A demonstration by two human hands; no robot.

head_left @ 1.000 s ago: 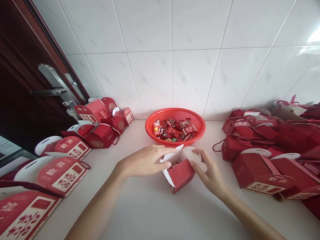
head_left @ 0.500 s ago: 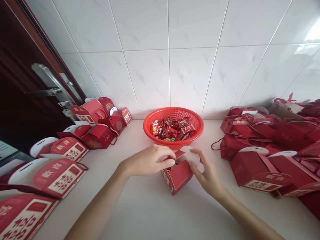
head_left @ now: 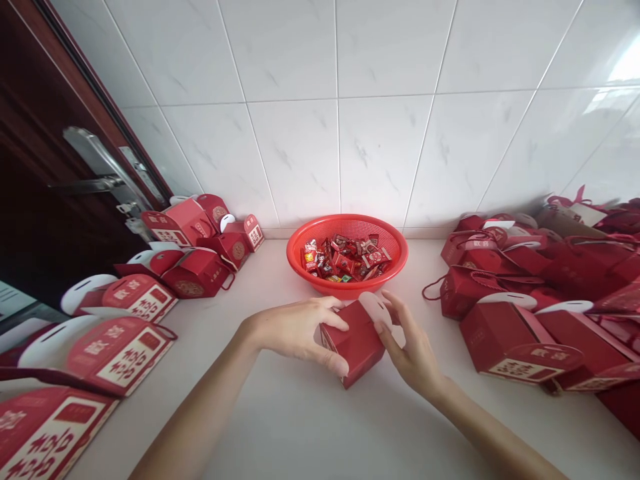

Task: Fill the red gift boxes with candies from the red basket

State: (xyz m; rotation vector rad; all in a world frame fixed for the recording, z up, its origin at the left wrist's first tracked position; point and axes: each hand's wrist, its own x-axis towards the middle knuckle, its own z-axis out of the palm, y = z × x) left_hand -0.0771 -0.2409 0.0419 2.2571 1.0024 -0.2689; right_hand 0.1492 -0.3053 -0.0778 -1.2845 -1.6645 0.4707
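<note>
A red cardboard candy box (head_left: 356,339) sits on the white tabletop between my hands, its top panels folded together over the inside. My left hand (head_left: 300,337) grips the box's left end, with the thumb on the near side and the fingers over the top and far side. At the right end my right hand (head_left: 413,347) pinches the rounded white end flap (head_left: 375,311), which stands up with a slot in it. Just beyond the box is a red plastic basket (head_left: 296,272) with wrapped candies (head_left: 345,259) inside.
Several red boxes (head_left: 131,357) with pale character labels line the left, some with flaps raised and cord handles. More red boxes (head_left: 510,337) crowd the right. A tiled wall (head_left: 390,147) rises behind; a dark door (head_left: 40,133) with a metal handle stands at left.
The box's top panels have come down, covering the opening. My left thumb has moved down onto the near side, and the right end flap has tilted inward with my right hand on it.
</note>
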